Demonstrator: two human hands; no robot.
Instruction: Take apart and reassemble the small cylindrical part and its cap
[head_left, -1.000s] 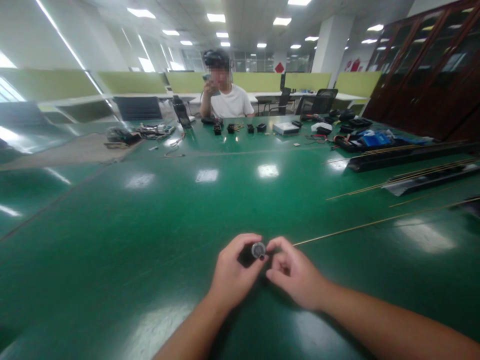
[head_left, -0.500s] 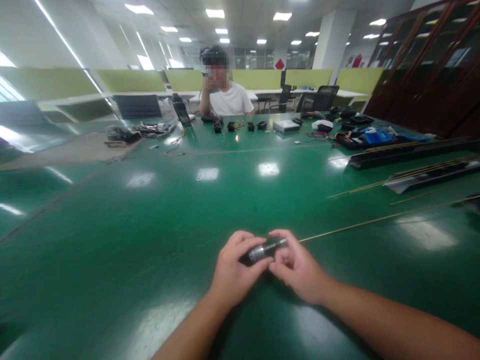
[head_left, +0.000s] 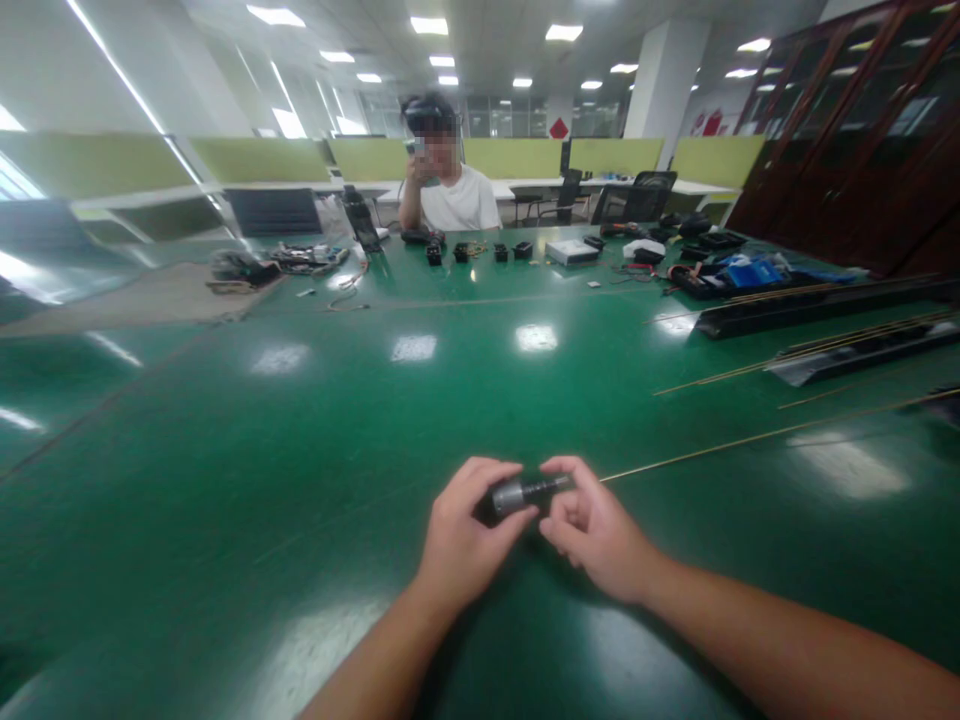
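My left hand (head_left: 469, 520) is closed around a dark cylindrical tool (head_left: 510, 498) with a silver-grey collar and a slimmer black front part. Fingers lie over its top and the thumb presses from below. My right hand (head_left: 589, 525) curls around the slim end, with the index finger over it and the other fingers bent in. A long thin brass-coloured rod (head_left: 697, 457) runs from behind the right hand out to the right edge. Whether it joins the tool or is gripped by the right hand is hidden.
More thin rods (head_left: 720, 378) and black channel-shaped trays (head_left: 795, 315) lie at the right of the green table (head_left: 337, 430). Along the far side are small black parts (head_left: 433, 252), a white box (head_left: 571, 251) and a dark bottle (head_left: 362, 220). A person (head_left: 457, 195) sits opposite.
My left hand has shifted slightly left with the silver collar, widening the gap to my right fingers. More of the slim black part shows. My right hand stays nearly in place.
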